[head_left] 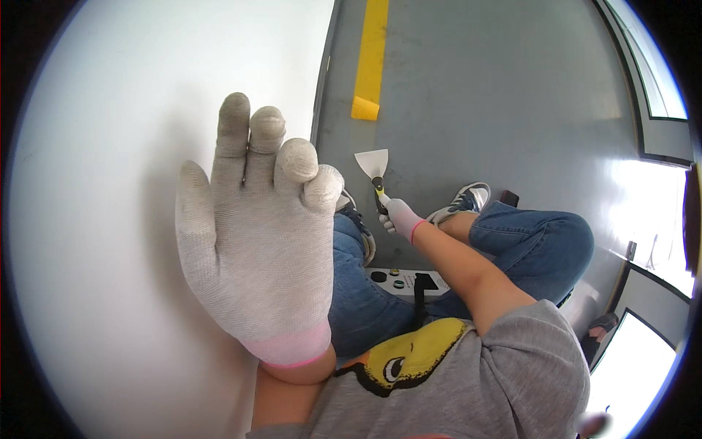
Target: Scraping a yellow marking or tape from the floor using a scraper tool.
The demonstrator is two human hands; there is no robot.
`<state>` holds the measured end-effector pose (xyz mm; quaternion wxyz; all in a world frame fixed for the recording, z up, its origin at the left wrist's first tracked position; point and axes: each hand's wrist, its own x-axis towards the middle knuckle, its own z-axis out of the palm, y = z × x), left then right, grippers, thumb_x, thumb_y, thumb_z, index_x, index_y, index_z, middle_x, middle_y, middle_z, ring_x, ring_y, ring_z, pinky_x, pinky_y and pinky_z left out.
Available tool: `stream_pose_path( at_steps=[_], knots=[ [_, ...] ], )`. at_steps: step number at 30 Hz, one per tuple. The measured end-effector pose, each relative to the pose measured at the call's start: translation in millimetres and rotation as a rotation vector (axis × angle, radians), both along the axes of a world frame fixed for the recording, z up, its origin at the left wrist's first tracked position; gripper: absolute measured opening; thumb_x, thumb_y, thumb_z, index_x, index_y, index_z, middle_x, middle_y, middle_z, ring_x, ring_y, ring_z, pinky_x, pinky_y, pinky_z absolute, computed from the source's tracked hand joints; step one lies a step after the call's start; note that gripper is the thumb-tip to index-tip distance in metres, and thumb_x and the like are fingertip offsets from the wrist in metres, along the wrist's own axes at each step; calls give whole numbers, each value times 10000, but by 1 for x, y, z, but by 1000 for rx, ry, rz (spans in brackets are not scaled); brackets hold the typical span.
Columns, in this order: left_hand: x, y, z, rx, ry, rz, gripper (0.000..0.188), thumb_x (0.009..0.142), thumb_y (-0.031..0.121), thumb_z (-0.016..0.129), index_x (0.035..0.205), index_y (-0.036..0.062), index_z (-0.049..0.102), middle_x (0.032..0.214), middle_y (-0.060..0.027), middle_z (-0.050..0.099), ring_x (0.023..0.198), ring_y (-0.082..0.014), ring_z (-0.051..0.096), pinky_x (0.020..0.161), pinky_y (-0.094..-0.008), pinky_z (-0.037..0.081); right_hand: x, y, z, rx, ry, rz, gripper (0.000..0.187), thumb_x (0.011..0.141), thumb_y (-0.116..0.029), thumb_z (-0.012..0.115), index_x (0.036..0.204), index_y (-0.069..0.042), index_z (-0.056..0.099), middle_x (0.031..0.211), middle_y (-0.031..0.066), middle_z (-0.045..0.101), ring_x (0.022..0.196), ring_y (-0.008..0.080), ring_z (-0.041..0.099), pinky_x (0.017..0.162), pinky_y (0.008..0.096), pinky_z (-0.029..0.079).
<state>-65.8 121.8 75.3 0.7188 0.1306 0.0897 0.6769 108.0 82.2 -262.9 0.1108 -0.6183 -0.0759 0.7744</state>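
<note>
My left hand (267, 234), in a greyish-white knit glove with a pink cuff, is raised close to the camera beside the white wall. Its palm faces me, nothing is in it, and the fingers are apart, some slightly bent. Lower down, my gloved right hand (401, 219) grips the dark and yellow-green handle of a putty knife (373, 162). The broad pale blade points away from me, above the grey floor. Beyond the blade runs a yellow tape strip (371, 51); its near end (365, 109) is curled back over itself.
A white wall (146, 241) rises along the left, meeting the grey floor (497, 95) at a dark edge. My jeans-clad legs are bent, with shoes (468, 199) near the knife. A pale panel (398, 281) with round dark items lies between my legs. Bright framed panels (647, 333) stand at right.
</note>
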Motion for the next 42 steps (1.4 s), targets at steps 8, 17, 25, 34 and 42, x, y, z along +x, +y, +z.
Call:
stream_pose_path(
  at_steps=[8, 17, 25, 34, 42],
  knots=[
    [8, -1, 3, -69, 17, 27, 473, 925, 292, 275, 1234, -63, 324, 1069, -159, 443, 824, -194, 405, 703, -302, 362, -8, 72, -8, 8, -202, -134, 376, 848, -501, 421, 734, -143, 402, 489, -30, 341, 359, 79, 264, 336, 239, 213],
    [8, -1, 4, -80, 21, 23, 481, 927, 299, 273, 1233, -68, 325, 1070, -160, 442, 818, -190, 397, 705, -297, 359, -4, 65, -12, 58, -126, -110, 364, 859, -475, 420, 736, -133, 394, 511, -22, 358, 380, 90, 296, 360, 257, 251],
    [2, -2, 1, -34, 0, 1, 480, 930, 309, 275, 1218, -69, 348, 1062, -159, 455, 800, -187, 406, 673, -290, 360, -12, 13, -16, -112, -193, 41, 374, 836, -505, 435, 784, -135, 437, 516, 8, 394, 371, 121, 307, 354, 285, 247],
    [6, -4, 3, -63, 25, 48, 465, 919, 288, 311, 1224, -61, 352, 1062, -156, 460, 789, -174, 405, 651, -280, 359, -55, 91, -18, -110, 74, -227, 318, 850, -475, 420, 763, -172, 378, 510, -20, 350, 345, 101, 288, 324, 261, 210],
    [2, -6, 2, -53, 24, 12, 458, 922, 279, 288, 1228, -56, 354, 1094, -158, 459, 794, -175, 424, 666, -264, 374, -43, 33, -1, 67, -69, -111, 392, 863, -468, 410, 749, -94, 442, 493, 17, 406, 346, 134, 327, 335, 295, 258]
  ],
)
